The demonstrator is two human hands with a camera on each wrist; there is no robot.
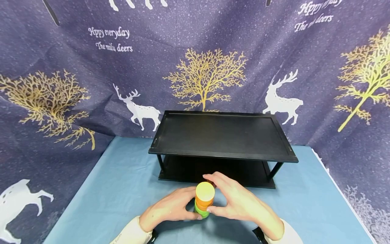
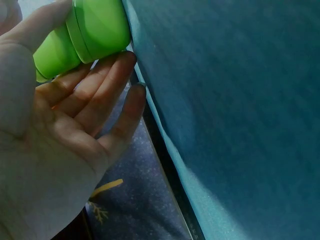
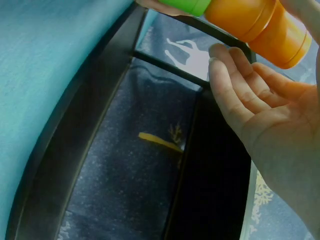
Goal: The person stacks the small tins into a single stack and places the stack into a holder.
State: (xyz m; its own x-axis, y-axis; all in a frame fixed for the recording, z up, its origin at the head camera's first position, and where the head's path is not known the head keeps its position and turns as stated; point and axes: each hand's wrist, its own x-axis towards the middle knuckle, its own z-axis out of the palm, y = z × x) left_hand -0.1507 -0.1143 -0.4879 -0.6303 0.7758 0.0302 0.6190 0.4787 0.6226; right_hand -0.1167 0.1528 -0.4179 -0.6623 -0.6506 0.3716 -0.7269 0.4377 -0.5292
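Observation:
An upright stack of green and orange cup-like pieces (image 1: pixel 204 196) stands between my hands in the head view, with a round yellow-looking top. My left hand (image 1: pixel 175 204) holds its green lower part (image 2: pixel 102 27), the thumb on one side and fingers on the other. Around the orange upper part (image 3: pixel 242 17), my right hand (image 1: pixel 236 198) is loosely curved. Its thumb lies by the orange-green joint, and its index finger reaches behind the top. In the right wrist view, the other fingers show a gap from the orange pieces.
Just behind the hands stands a black two-tier shelf (image 1: pixel 219 135) with thin posts and a low lower board (image 1: pixel 182 169). A blue cloth (image 1: pixel 131 169) covers the table. Dark patterned fabric (image 1: pixel 146 67) with deer and trees hangs behind and at both sides.

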